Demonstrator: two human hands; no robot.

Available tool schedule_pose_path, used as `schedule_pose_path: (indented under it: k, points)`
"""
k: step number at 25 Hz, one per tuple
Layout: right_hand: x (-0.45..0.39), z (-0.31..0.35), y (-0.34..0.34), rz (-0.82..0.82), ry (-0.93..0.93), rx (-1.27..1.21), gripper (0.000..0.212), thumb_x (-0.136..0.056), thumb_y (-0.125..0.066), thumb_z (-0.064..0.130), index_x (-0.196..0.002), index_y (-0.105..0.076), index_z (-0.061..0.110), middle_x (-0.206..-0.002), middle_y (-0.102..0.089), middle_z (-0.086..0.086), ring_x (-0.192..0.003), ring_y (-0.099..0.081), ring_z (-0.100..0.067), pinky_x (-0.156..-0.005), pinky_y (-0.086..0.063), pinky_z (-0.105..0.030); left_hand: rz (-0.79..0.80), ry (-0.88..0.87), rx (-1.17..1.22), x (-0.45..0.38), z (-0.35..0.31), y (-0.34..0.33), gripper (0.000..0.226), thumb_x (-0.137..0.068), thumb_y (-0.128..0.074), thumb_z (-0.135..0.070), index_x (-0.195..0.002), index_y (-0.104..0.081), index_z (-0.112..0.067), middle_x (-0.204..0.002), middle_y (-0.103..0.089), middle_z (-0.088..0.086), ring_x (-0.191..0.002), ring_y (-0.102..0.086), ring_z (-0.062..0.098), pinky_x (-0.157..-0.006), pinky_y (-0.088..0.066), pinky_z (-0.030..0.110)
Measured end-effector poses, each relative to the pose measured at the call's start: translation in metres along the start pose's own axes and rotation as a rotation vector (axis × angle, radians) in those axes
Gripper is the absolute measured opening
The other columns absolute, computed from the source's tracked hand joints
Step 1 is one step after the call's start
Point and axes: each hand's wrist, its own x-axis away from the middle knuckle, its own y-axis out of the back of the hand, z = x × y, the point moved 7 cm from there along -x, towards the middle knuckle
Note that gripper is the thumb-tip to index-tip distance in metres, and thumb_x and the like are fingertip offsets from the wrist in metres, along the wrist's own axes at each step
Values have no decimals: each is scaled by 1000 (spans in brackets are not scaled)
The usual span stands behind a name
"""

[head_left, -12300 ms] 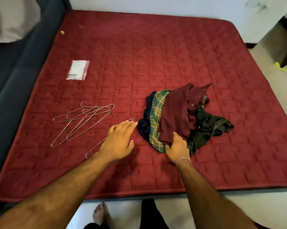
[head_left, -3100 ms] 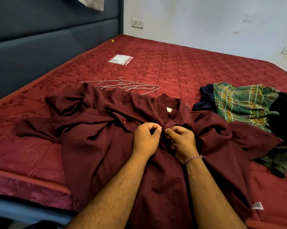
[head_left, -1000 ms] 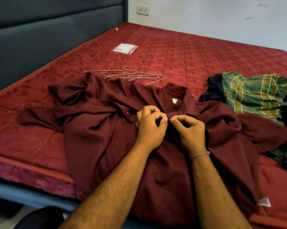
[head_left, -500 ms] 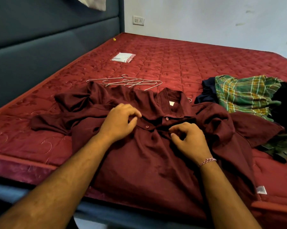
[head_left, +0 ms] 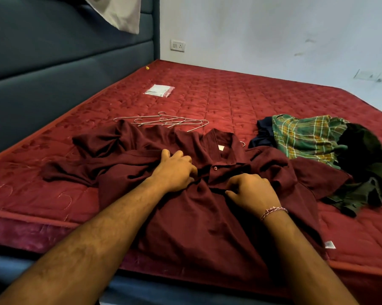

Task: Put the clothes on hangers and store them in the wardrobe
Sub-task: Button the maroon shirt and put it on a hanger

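Note:
A maroon shirt [head_left: 192,219] lies spread front-up on the red mattress [head_left: 240,100], its collar toward the wall and its hem hanging over the near edge. My left hand [head_left: 174,170] lies on the shirt's chest with curled fingers gripping the fabric beside the button placket. My right hand [head_left: 251,192] rests just right of the placket, its fingers curled into the cloth. Several wire hangers [head_left: 163,122] lie in a loose bunch behind the shirt. A pile with a green plaid shirt [head_left: 304,137], a navy garment [head_left: 262,133] and a dark green garment [head_left: 366,168] sits to the right.
A small plastic packet [head_left: 159,91] lies farther back on the mattress. A dark blue padded headboard [head_left: 53,69] runs along the left, with a pale cloth [head_left: 119,14] hanging over it. A white wall with a socket [head_left: 178,45] stands behind the bed.
Both hands have come down from pinching the placket near the collar and now lie lower on the shirt's chest. One button near the collar now shows fastened. The view has tilted up.

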Motion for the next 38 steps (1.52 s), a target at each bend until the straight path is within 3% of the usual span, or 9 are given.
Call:
schedule_pose_path:
  k: [3, 7, 9, 12, 18, 21, 27, 31, 38]
  points:
    - [10, -6, 4, 68, -38, -187, 14, -88, -71, 39, -80, -75, 28, -81, -74, 8, -80, -70, -11, -73, -58, -33, -9, -4, 37, 2, -2, 12, 12, -95, -62, -44, -100, -70, -37, -107, -63, -14, -115, -49, 15, -97, -28, 48]
    - [44, -19, 19, 86, -170, -739, 15, -92, -76, 26, -78, -77, 20, -72, -75, -1, -61, -68, -8, -62, -54, -28, -181, 248, 679, 32, 30, 45, 9, -90, -72, -33, -82, -71, -35, -82, -73, -18, -86, -67, -1, -90, -43, 34]
    - [56, -19, 14, 144, -100, -515, 3, -90, -74, 32, -90, -76, 29, -79, -76, 7, -71, -70, -5, -71, -58, -29, -181, 292, 810, 58, 25, 56, 11, -90, -74, -26, -82, -75, -34, -80, -74, -18, -79, -67, -5, -84, -50, 29]
    - [71, -5, 1, 227, 11, 5, 32, -84, -66, 54, -113, -64, 41, -99, -72, 16, -93, -68, -8, -80, -57, -32, -67, 374, 456, 95, 3, 52, 12, -94, -66, -38, -101, -76, -36, -101, -75, -19, -105, -66, 5, -101, -39, 39]
    - [60, 18, 12, 41, 7, 60, 27, -86, -60, 59, -97, -66, 35, -92, -63, 12, -91, -63, -13, -79, -54, -36, -34, 447, 253, 116, -11, 41, 20, -89, -67, -56, -85, -70, -37, -86, -65, -19, -101, -60, 6, -92, -35, 41]
    - [59, 9, 6, 22, -111, -283, 10, -86, -70, 43, -86, -71, 33, -79, -71, 13, -78, -68, -8, -73, -58, -33, -39, 439, 341, 119, -8, 34, 16, -88, -69, -52, -83, -72, -37, -92, -62, -19, -102, -58, 6, -92, -41, 41]
    - [59, 25, -5, -296, -253, -1168, 9, -87, -81, 16, -81, -79, 23, -74, -76, 1, -69, -72, -15, -69, -60, -41, -661, 678, 1187, 122, -37, 33, 14, -80, -85, -20, -72, -77, -28, -83, -72, -10, -78, -68, 0, -78, -57, 30]
    - [59, 31, -25, -396, -238, -1216, 18, -83, -84, 13, -82, -75, 30, -81, -77, 0, -79, -75, -25, -77, -61, -54, -734, 713, 1180, 122, -54, 21, 13, -79, -86, -26, -73, -76, -33, -100, -62, -16, -103, -60, 4, -90, -49, 21]
    - [60, 33, -26, -485, -80, -1130, 23, -79, -85, 5, -81, -74, 26, -89, -71, 8, -84, -69, -14, -77, -54, -26, -679, 623, 1102, 125, -60, 17, 9, -83, -81, -27, -81, -75, -34, -108, -60, -21, -114, -48, -2, -91, -35, 7]
